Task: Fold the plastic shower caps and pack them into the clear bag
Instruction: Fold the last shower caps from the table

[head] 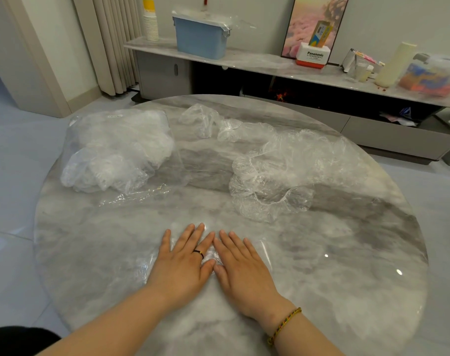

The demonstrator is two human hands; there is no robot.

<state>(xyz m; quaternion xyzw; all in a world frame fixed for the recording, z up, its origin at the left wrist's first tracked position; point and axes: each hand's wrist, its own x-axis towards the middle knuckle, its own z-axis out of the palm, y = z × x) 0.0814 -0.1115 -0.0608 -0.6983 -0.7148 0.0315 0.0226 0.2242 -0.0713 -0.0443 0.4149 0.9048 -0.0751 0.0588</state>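
Note:
A flattened clear shower cap (210, 253) lies on the near part of the round marble table (347, 265). My left hand (182, 263) and my right hand (241, 265) press flat on it side by side, fingers straight. The clear bag (118, 150), stuffed with folded caps, lies at the far left with its mouth toward me. Loose crumpled shower caps (272, 176) are piled at the right middle, and another cap (205, 122) lies farther back.
A grey sideboard (257, 62) stands behind the table, carrying a blue bin (200, 39), a stack of paper cups (150, 24), a Panasonic box (312, 56) and a framed picture. Curtains hang at the far left. Tiled floor surrounds the table.

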